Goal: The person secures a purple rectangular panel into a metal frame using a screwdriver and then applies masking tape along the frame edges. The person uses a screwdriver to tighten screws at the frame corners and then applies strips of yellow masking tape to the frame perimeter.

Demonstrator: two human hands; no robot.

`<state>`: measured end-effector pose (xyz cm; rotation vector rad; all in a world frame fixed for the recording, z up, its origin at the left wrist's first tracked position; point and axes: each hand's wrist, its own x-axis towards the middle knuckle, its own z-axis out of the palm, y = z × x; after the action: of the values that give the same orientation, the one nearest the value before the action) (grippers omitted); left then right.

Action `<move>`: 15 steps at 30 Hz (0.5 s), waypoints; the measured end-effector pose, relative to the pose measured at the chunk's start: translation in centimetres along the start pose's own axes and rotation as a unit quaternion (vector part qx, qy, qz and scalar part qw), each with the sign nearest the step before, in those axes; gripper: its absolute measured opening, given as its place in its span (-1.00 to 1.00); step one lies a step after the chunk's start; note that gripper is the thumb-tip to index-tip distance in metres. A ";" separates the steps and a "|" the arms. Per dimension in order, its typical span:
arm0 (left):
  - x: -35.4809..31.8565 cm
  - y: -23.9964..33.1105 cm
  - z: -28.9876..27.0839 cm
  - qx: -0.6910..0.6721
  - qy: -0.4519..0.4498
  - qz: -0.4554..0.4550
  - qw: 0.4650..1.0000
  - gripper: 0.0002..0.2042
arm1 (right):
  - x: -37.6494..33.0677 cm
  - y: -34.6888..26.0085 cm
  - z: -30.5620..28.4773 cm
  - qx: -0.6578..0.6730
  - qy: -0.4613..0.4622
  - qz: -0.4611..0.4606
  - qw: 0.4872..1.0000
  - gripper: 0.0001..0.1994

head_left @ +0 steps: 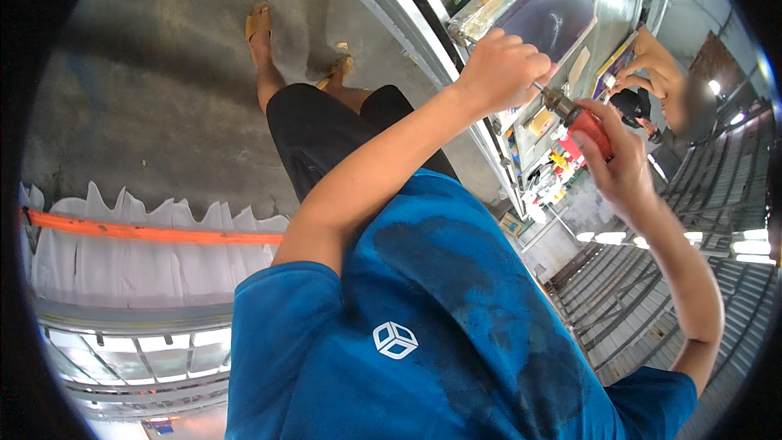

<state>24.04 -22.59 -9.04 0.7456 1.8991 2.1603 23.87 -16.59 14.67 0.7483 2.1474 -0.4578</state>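
Observation:
In my right hand [623, 155] is a red power drill [591, 132], with my fingers wrapped around its body. Its metal chuck [559, 103] and thin bit point toward my left hand [501, 73]. That hand is closed in a fist right by the bit's tip, beside the worktable's edge. Whatever lies inside its fingers is hidden. A dark purple framed panel [547, 12] is on the table just beyond the left hand.
A long metal rail [399, 28] runs along the table's side. Another person [652, 73] works across the table, near bottles and small items [554, 171]. White cloth [147, 265] hangs behind an orange bar [155, 230] at left. Grey concrete floor [171, 73] lies below.

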 end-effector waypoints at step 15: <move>0.4 -0.5 0.7 0.040 -0.027 -0.013 0.999 -0.69 | 1.0 0.4 -1.6 -0.335 0.024 -0.229 0.914 -0.60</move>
<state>23.97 -21.70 -9.39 0.7808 1.9665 2.0371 22.70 -15.10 14.85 -0.1358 2.3074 0.0879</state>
